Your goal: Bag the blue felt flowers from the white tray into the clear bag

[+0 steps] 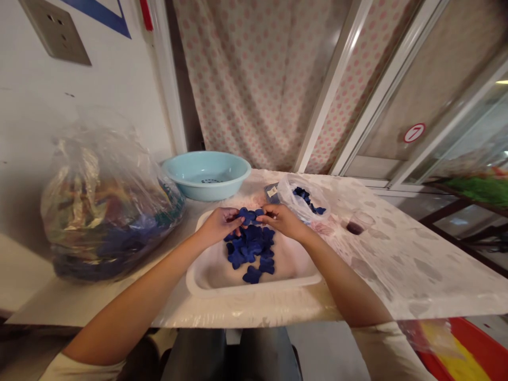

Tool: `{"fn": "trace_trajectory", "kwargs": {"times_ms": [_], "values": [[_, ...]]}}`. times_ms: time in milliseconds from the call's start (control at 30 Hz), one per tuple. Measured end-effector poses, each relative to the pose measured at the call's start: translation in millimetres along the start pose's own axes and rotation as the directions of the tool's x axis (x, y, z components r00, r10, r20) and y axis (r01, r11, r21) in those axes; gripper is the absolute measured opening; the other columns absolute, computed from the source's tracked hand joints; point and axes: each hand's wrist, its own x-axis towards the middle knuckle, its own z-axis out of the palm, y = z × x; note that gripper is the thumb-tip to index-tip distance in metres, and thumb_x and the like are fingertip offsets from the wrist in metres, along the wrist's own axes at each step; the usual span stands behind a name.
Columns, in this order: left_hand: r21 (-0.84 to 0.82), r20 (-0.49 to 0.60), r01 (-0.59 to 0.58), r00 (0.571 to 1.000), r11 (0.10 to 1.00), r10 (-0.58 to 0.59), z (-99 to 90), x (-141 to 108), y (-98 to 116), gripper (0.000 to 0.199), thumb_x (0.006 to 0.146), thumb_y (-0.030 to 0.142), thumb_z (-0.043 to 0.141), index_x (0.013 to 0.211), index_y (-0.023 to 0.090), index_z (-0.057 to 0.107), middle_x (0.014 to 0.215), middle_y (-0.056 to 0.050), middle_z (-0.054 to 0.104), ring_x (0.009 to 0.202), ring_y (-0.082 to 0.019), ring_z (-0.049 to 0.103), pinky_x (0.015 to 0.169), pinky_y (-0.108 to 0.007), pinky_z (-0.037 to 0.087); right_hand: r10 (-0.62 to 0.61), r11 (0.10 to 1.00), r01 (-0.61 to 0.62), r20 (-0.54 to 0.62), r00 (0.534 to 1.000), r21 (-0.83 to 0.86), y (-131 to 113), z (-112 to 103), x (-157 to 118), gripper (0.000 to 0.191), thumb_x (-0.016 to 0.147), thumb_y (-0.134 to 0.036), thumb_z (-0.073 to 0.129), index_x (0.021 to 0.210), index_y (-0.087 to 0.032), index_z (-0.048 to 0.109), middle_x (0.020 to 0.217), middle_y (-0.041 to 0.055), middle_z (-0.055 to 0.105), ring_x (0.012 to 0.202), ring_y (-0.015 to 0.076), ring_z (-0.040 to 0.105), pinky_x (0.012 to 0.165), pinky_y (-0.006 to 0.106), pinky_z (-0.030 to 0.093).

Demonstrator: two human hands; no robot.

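Between my two hands, above the back part of a white tray [202, 283], is a dark blue petal piece [248, 215]. My left hand [223, 224] pinches its left side, and my right hand [281, 219] pinches its right side. Under them a pile of blue petal pieces [251, 246] lies in the tray. One loose piece [252, 274] lies nearer the tray's front edge. Just behind my right hand, a clear plastic bag [289, 197] lies open with more blue pieces [305, 198] in it.
A light blue basin [206, 174] stands behind the tray. At the left is a large clear bag [115, 211] of coloured material. A cup of dark liquid [356, 226] stands on the right of the covered table [420, 264]. A red container [476, 338] is below, at the right.
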Motion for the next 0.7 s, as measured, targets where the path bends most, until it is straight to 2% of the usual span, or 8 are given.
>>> {"fn": "trace_trajectory", "kwargs": {"times_ms": [100,233,367,500,600,700], "values": [[-0.001,-0.010,0.018,1.000,1.000,-0.018,0.3,-0.2,1.1,0.023,0.077,0.037,0.054,0.071,0.015,0.060,0.056,0.000,0.060,0.047,-0.012,0.055,0.043,-0.021,0.035,-0.009,0.997,0.005,-0.045,0.999,-0.072,1.4,-2.4,-0.3,0.032,0.082,-0.038,0.050,0.061,-0.016,0.042,0.058,-0.0045,0.038,0.056,0.0081,0.037,0.053,0.020,0.028],[-0.003,-0.025,0.021,0.999,1.000,-0.021,0.9,0.0,0.0,0.023,0.076,0.037,0.055,0.072,0.015,0.059,0.064,-0.002,0.063,0.048,-0.013,0.056,0.043,-0.021,0.036,-0.003,0.996,0.003,0.000,1.000,-0.094,2.2,-3.8,-1.3,0.039,0.087,-0.041,0.040,0.057,-0.017,0.034,0.053,-0.0052,0.030,0.051,0.0073,0.031,0.049,0.021,0.023],[-0.003,-0.022,0.023,0.999,1.000,-0.023,1.2,0.6,-2.6,0.024,0.077,0.038,0.054,0.076,0.014,0.058,0.068,-0.003,0.065,0.049,-0.012,0.056,0.044,-0.021,0.039,0.023,0.998,-0.024,-0.017,1.000,-0.056,5.5,-3.0,-1.0,0.046,0.083,-0.045,0.046,0.051,-0.017,0.029,0.050,-0.0058,0.025,0.047,0.0061,0.026,0.047,0.021,0.020],[0.012,-0.015,0.014,1.000,1.000,-0.014,1.2,0.1,-3.2,0.026,0.079,0.039,0.053,0.074,0.014,0.057,0.068,-0.003,0.064,0.050,-0.012,0.056,0.045,-0.021,0.040,-0.013,0.999,0.011,-0.071,0.997,-0.035,7.0,-3.0,-0.8,0.040,0.082,-0.043,0.050,0.053,-0.015,0.043,0.052,-0.0037,0.038,0.050,0.0071,0.035,0.049,0.021,0.026],[0.011,-0.020,0.017,1.000,1.000,-0.017,1.2,-0.8,-1.6,0.026,0.079,0.039,0.052,0.076,0.014,0.058,0.068,-0.002,0.063,0.049,-0.011,0.055,0.044,-0.021,0.040,-0.060,0.996,0.054,-0.089,0.994,-0.071,7.7,-3.3,-1.2,0.031,0.082,-0.039,0.052,0.062,-0.014,0.057,0.061,0.0002,0.052,0.057,0.0101,0.045,0.055,0.022,0.033],[-0.001,-0.021,0.020,1.000,1.000,-0.020,1.2,-1.1,-0.4,0.024,0.079,0.038,0.052,0.077,0.014,0.058,0.068,-0.002,0.062,0.049,-0.011,0.055,0.044,-0.021,0.040,-0.065,0.997,0.059,-0.154,0.986,-0.045,9.4,-3.1,-1.2,0.023,0.078,-0.037,0.057,0.071,-0.015,0.063,0.069,0.0026,0.059,0.063,0.0123,0.051,0.058,0.023,0.036]]}}
